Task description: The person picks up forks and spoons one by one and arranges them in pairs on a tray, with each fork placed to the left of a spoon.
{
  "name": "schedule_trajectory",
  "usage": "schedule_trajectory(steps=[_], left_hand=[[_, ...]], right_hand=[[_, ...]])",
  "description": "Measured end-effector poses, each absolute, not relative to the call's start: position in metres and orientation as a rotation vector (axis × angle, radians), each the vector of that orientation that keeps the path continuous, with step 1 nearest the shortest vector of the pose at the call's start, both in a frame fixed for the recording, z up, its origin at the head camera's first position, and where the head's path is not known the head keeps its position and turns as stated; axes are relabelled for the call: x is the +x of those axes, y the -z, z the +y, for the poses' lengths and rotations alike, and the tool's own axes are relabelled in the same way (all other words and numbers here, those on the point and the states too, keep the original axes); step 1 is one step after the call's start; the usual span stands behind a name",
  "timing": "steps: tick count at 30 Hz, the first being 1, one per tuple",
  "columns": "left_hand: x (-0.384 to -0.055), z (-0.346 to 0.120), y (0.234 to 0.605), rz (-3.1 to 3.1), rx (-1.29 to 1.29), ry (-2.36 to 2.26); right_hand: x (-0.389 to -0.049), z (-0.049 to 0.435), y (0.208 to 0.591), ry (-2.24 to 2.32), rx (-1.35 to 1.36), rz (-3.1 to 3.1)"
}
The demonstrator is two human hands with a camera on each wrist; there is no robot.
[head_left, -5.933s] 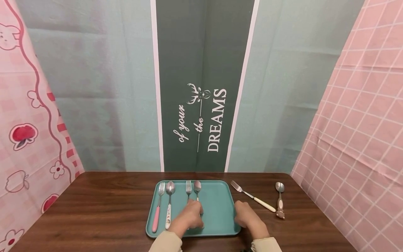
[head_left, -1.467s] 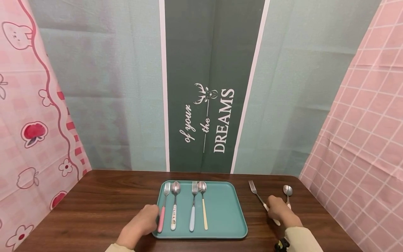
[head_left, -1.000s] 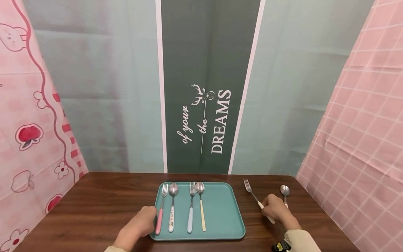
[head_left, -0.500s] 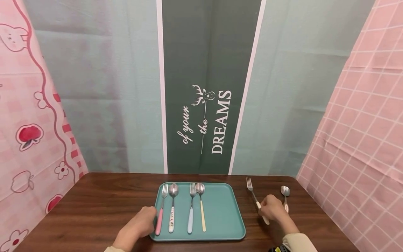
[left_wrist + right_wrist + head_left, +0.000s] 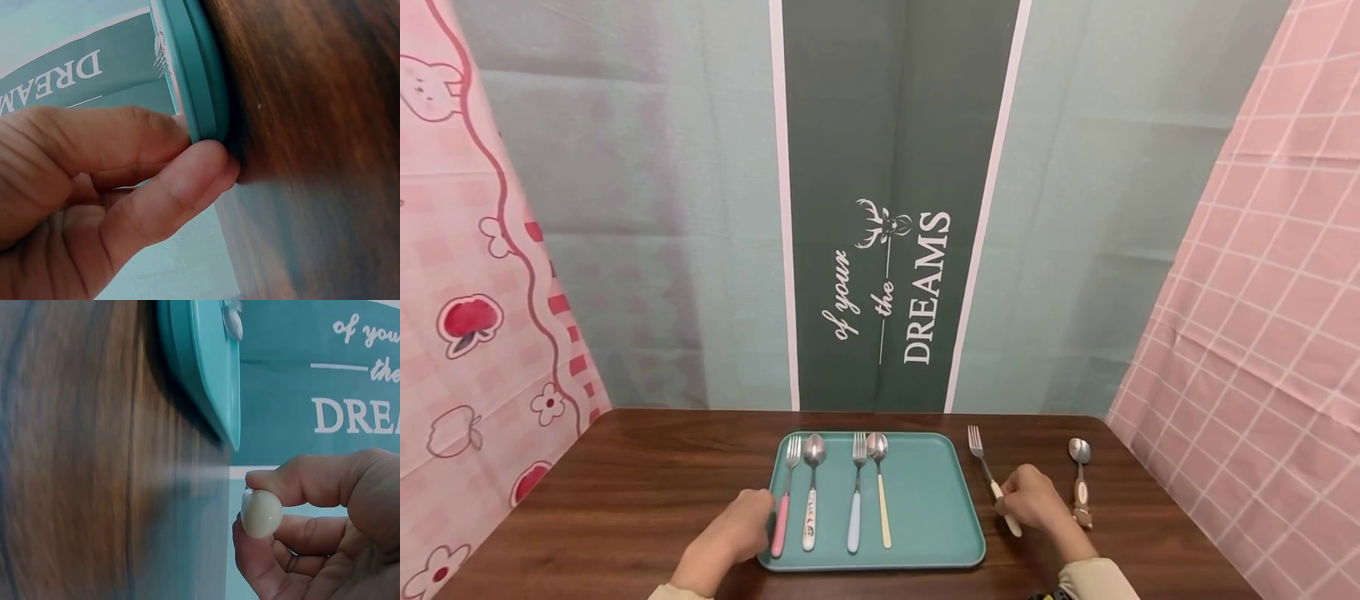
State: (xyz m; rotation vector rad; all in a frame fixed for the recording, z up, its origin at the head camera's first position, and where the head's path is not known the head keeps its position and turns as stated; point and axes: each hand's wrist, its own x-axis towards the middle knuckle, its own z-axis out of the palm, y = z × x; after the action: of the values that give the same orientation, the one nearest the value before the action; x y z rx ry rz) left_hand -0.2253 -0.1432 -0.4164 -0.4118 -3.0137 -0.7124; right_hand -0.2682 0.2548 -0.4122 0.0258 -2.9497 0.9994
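Observation:
In the head view a teal tray (image 5: 928, 500) lies on the wooden table, bearing a pink-handled fork (image 5: 781, 521), a spoon with a patterned white handle (image 5: 810, 517), a blue-handled fork (image 5: 854, 521) and a yellow-handled spoon (image 5: 884, 508). My left hand (image 5: 737, 529) pinches the tray's left rim between thumb and fingers, plain in the left wrist view. Right of the tray, my right hand (image 5: 1033, 497) pinches a cream-handled fork (image 5: 985, 462) by its handle, tines pointing away. The rounded end of that handle fills the grip in the right wrist view.
A spoon with a brown bear-shaped handle end (image 5: 1081, 492) lies on the table (image 5: 647, 492) at the right. Behind stands a teal and dark green cloth backdrop (image 5: 865, 125). Pink cloths hang at both sides.
Earlier the cream-handled fork lay on the table; my right hand now holds it and has brought it left, closer to the tray. My left hand moved from the cutlery to the tray's left rim.

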Motion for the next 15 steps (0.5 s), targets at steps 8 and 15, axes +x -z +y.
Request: schedule_trajectory(steps=[8, 15], left_hand=[[-0.225, -0.144, 0.416, -2.997, -0.414, 0.697], [-0.225, -0.143, 0.415, -3.025, -0.402, 0.734]], right_hand=[[-0.265, 0.231, 0.413, -1.009, 0.095, -2.917], [-0.264, 0.212, 0.413, -1.003, 0.136, -2.913]])
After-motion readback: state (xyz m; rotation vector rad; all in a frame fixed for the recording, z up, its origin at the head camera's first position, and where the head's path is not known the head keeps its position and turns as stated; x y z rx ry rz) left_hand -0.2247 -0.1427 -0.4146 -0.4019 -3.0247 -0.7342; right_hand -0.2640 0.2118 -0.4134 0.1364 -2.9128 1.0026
